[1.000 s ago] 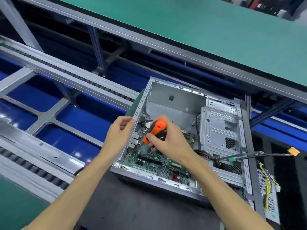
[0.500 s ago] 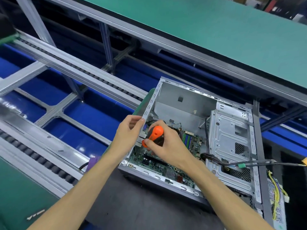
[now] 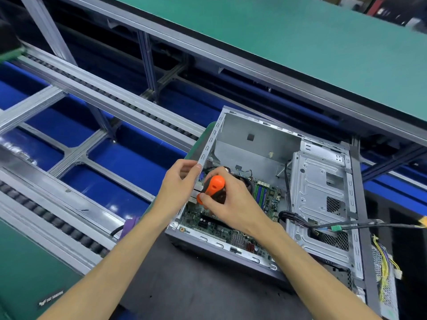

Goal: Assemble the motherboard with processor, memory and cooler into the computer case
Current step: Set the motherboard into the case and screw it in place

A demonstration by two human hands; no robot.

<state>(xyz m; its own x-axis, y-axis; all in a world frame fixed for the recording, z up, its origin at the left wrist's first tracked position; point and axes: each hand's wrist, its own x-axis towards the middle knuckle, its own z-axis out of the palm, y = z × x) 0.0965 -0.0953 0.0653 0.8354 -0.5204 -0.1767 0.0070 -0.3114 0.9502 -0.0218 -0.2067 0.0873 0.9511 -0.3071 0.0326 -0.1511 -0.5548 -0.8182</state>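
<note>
Grip, right hand (image 3: 231,204): fingers curled round the orange-and-black screwdriver handle (image 3: 213,188), held over the motherboard.
Grip, left hand (image 3: 179,181): thumb and fingers pinching the case's left rim.
Computer case (image 3: 254,146): open, lying on the dark mat (image 3: 184,285), centre frame.
Motherboard (image 3: 231,236): seated on the case floor, 9 o'clock side.
Drive cage (image 3: 321,192): 3 o'clock of the motherboard.
Memory sticks (image 3: 261,195): green and blue, just beside the right hand, 2 o'clock.
</note>
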